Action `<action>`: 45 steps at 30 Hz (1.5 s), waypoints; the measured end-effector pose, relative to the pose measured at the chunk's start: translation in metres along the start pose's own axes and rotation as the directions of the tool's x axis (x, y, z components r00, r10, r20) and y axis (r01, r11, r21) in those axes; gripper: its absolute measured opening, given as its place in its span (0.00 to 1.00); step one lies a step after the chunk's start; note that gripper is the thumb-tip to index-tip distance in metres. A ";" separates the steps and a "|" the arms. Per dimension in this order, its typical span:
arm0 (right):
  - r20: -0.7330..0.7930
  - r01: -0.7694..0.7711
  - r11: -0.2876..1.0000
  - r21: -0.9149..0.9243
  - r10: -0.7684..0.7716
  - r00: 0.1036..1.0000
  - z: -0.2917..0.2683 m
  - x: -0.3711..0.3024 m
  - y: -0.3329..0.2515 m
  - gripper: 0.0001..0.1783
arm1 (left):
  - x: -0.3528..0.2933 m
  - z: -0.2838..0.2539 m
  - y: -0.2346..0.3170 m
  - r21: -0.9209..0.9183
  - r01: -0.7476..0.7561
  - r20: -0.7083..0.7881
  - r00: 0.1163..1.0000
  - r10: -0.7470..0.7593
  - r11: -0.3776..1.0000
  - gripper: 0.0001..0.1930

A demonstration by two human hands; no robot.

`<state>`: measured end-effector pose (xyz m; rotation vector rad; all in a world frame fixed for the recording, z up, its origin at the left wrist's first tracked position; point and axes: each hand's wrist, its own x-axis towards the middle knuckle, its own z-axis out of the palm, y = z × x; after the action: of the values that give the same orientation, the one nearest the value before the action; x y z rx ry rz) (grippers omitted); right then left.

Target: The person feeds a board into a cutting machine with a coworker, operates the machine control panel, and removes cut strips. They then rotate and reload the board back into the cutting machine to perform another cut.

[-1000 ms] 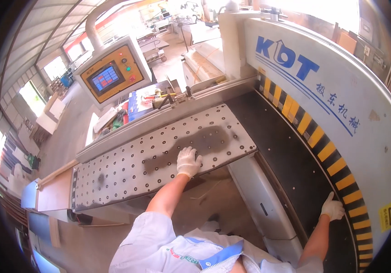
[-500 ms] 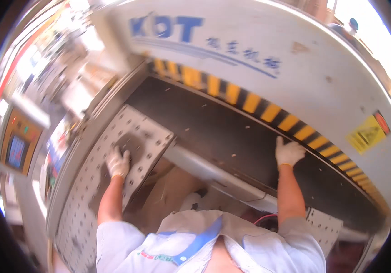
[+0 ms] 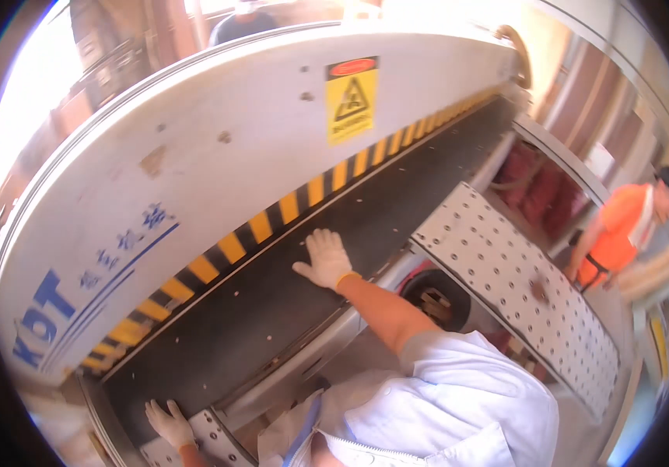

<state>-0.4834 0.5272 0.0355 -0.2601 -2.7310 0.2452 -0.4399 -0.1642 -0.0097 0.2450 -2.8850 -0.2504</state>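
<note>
My right hand [image 3: 325, 260], in a white glove with a yellow cuff, lies spread on the dark bed [image 3: 272, 296] of a large machine, close to its yellow-and-black striped edge [image 3: 259, 226]. My left hand [image 3: 169, 425], gloved too, is at the lower left, where the dark bed meets a white table with ball-studded holes [image 3: 208, 428]. Its fingers are apart. Neither hand holds anything. Small pale scraps are scattered along the bed.
A light-grey machine cover [image 3: 218, 132] with a yellow warning label [image 3: 352, 101] rises beyond the bed. On the right stands another white ball-studded table [image 3: 521, 288], with a black bin [image 3: 437, 300] beside it. A person in orange [image 3: 622, 233] is farther right; another person [image 3: 243, 26] is partly visible behind the cover.
The view has swung to the right, bringing the right-hand table and the person in orange into sight. My left hand has shifted from the left table's middle to its edge by the bed.
</note>
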 end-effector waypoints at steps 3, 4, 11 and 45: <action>0.013 -0.091 0.996 -0.022 0.092 0.996 -0.005 -0.030 -0.021 0.50 | 0.039 0.017 0.016 0.006 -0.207 -0.040 0.978 0.207 0.978 0.33; -0.007 -0.084 0.996 -0.012 0.084 0.996 -0.008 -0.039 -0.024 0.49 | 0.054 0.024 0.027 0.001 -0.273 -0.068 0.960 0.273 0.962 0.33; 0.002 -0.143 0.989 0.047 0.143 0.990 -0.040 -0.094 -0.056 0.46 | 0.119 0.041 0.102 -0.083 -0.494 -0.122 0.867 0.483 0.865 0.32; -0.083 -0.086 0.996 -0.023 0.084 0.993 -0.025 -0.098 -0.061 0.46 | 0.141 0.052 0.132 -0.161 -0.418 -0.271 0.890 0.367 0.894 0.29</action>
<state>-0.3940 0.4502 0.0361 -0.3863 -2.6470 0.2172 -0.6070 -0.0549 -0.0037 -0.3312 -2.5691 -0.4218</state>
